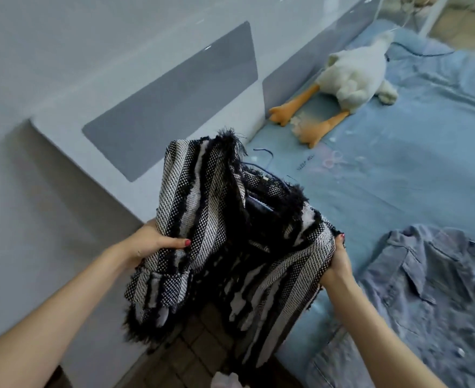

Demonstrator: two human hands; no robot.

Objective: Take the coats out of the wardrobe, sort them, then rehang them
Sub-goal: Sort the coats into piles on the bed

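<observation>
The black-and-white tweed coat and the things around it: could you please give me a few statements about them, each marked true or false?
1. Both hands, left hand and right hand, grip the tweed coat. True.
2. The tweed coat lies flat on the bed. False: it is held up at the edge of the bed.
3. A denim jacket lies on the bed. True.
4. The plush duck sits on top of the denim jacket. False: it lies apart, near the wall.

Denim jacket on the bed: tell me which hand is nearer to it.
Right. The right hand grips the striped tweed coat just beside the denim jacket; the left hand grips the coat's far side, away from the jacket.
</observation>
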